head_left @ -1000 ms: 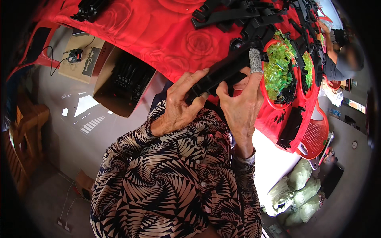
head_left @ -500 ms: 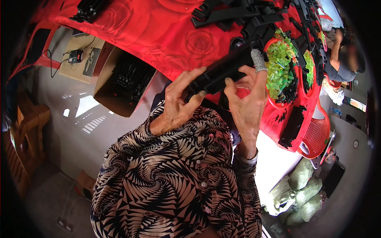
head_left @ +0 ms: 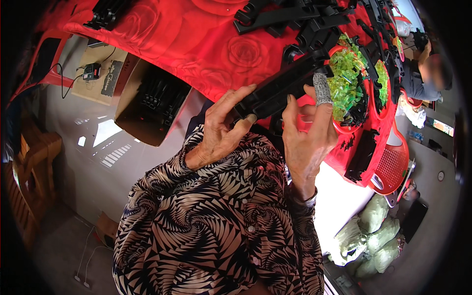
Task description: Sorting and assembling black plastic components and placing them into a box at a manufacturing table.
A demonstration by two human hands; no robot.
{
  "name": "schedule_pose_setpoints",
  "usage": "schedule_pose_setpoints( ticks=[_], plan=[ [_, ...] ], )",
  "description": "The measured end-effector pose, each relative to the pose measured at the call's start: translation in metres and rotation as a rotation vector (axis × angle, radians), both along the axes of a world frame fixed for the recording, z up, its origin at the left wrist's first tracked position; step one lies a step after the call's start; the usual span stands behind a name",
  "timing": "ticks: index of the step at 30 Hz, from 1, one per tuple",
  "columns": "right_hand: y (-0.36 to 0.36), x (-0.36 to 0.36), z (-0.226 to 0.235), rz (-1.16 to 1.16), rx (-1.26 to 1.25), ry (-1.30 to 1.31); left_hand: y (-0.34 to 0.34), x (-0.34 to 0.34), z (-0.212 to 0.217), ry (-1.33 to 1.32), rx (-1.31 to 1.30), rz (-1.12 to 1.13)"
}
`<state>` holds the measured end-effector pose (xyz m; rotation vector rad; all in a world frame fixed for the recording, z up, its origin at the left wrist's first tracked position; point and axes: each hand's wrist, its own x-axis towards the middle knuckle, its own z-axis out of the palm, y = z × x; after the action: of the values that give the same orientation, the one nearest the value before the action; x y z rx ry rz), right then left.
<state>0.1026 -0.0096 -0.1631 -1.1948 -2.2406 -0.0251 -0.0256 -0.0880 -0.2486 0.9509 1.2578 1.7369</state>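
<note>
- The left hand (head_left: 221,129) is pinching the near end of a long black part (head_left: 280,87) between thumb and fingers; the right hand (head_left: 310,132) is spreading its thumb and index finger apart near the far end, that index finger wearing a grey wrap (head_left: 322,89). From where I am standing, I cannot tell whether the wrapped tip is touching the part.
- The part is slanting up to the right over the near edge of a red tablecloth (head_left: 196,51).
- It is running some risk of slipping, I am judging, because the left pinch appears to be carrying most of it; a slackening thumb would be the cause.
- Its far end is pointing toward a red bowl (head_left: 347,130); a careless swing could be knocking the rim and scattering the contents.
- That bowl is holding translucent green pieces (head_left: 346,73) with small black bits (head_left: 358,116) among them; a second red bowl (head_left: 391,93) beyond it is also carrying green ones.
- Below the table, a cardboard box (head_left: 128,122) is holding black parts (head_left: 160,98).
- Pale sacks (head_left: 374,231) are bulging on the right, their contents hiding from view.
</note>
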Motion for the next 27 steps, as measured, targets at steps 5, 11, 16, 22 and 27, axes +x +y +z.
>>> schedule_pose_setpoints(
  ticks=[5, 11, 16, 22, 27],
  plan=[
    [0.012, -0.007, 0.011, 0.065, 0.043, -0.034, 0.003, -0.008, -0.003, 0.257, 0.009, 0.006],
    [0.004, -0.027, 0.026, 0.011, -0.244, -0.034, -0.011, -0.02, 0.015, 0.578, 0.278, 0.071],
    [-0.009, -0.01, 0.024, -0.038, -0.217, 0.087, -0.019, 0.001, 0.015, 0.658, 0.361, -0.011],
    [-0.012, -0.007, 0.018, -0.056, -0.129, 0.078, -0.022, 0.011, 0.014, 0.423, 0.318, -0.028],
    [-0.013, -0.013, 0.02, -0.002, 0.101, -0.083, -0.024, 0.004, 0.02, 0.458, 0.275, -0.007]
  ],
)
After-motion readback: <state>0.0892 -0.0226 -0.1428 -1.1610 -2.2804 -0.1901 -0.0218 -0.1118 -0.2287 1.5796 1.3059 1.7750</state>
